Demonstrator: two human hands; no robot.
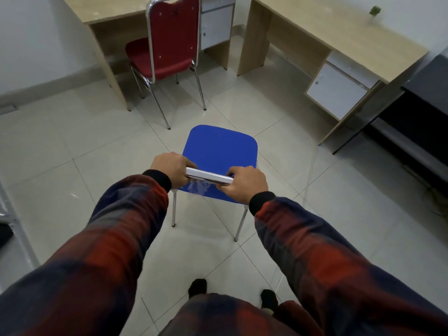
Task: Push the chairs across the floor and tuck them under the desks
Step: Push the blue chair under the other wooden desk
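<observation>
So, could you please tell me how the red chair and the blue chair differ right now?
The red chair stands partly tucked under the left desk; the blue chair stands out on the open tiled floor. Nobody touches the red chair, while the left hand and right hand grip the blue chair's back rail. Their upholstery colours differ. Both have shiny metal frames and legs.

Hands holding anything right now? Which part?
Both grip the blue chair by the chrome top rail of its backrest: left hand at the left end, right hand at the right end.
</observation>
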